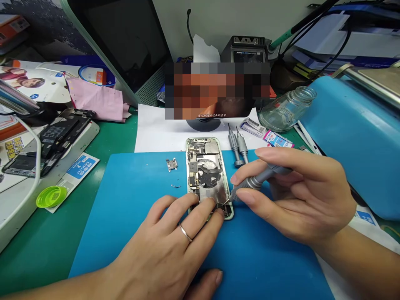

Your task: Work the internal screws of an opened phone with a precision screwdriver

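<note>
An opened phone (204, 171) lies lengthwise on a blue work mat (131, 200), its inner boards and coil exposed. My left hand (175, 246), with a ring on one finger, rests flat on the mat, and its fingertips press on the phone's near end. My right hand (296, 196) pinches a grey precision screwdriver (259, 180) whose tip touches the phone's lower right corner. A small loose part (171, 163) and tiny screws (176, 186) lie on the mat left of the phone.
Two more grey screwdrivers (237, 146) lie behind the phone. A glass jar (286, 109) lies on its side at the right, next to a blue machine (359, 137). Another dismantled phone (53, 139) and a green cap (51, 196) sit at the left. A monitor (125, 41) stands behind.
</note>
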`<state>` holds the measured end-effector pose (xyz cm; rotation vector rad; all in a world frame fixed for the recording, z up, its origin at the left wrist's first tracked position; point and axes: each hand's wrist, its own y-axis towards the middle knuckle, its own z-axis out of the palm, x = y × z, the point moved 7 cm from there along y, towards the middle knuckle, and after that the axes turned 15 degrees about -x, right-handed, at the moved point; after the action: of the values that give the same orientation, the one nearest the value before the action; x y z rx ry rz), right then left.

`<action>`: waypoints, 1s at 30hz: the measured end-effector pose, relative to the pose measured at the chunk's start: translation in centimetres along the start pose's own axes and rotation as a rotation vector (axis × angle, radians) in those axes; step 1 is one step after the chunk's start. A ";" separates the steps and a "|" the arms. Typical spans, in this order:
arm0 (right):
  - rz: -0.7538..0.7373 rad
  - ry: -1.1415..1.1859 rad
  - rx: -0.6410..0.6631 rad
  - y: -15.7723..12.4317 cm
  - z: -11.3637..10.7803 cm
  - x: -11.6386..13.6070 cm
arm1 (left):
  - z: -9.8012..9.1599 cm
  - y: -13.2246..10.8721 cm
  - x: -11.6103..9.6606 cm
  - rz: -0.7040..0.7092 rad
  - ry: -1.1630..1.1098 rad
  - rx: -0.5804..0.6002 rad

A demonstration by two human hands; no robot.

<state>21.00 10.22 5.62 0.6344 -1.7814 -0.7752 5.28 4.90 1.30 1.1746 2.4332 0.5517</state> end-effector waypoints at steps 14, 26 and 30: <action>0.010 -0.008 -0.008 -0.1 0.0 0.0 | -0.1 0.2 0.0 0.000 -0.011 -0.006; 0.020 -0.008 0.047 -0.3 0.3 -0.2 | -0.1 0.3 0.0 -0.001 -0.008 0.012; 0.029 -0.015 0.065 -0.3 0.5 -0.2 | -0.2 0.2 0.0 0.000 -0.017 0.004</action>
<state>20.64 10.30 5.11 0.6457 -1.8321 -0.7062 5.35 4.97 1.58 1.1761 2.4209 0.5349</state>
